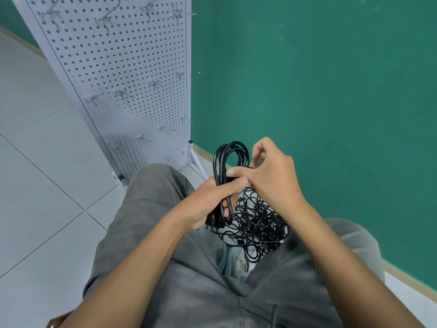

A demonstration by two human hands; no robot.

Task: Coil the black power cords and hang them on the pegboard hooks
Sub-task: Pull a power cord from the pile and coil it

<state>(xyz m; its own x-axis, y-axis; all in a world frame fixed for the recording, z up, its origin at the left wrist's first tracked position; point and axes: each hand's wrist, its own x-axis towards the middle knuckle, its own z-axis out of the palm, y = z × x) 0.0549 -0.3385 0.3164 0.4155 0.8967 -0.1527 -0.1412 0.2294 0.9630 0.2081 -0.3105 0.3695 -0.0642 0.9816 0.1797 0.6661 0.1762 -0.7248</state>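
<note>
A coiled black power cord (223, 159) stands upright in front of me as a long loop. My left hand (208, 202) grips its lower half, fingers curled round the bundled strands. My right hand (267, 171) is beside the loop's right side and pinches a strand of the same cord between thumb and fingers. A tangled heap of black cords (257, 221) lies below my hands, between my knees. The white pegboard (123, 67) stands to the upper left, with several bare metal hooks (104, 20) on it.
My knees in grey trousers fill the lower frame. A green wall (319, 91) runs along the right, close behind the cords. Pale floor tiles (35, 162) spread to the left. The pegboard's white foot (196, 162) sits just beyond my left knee.
</note>
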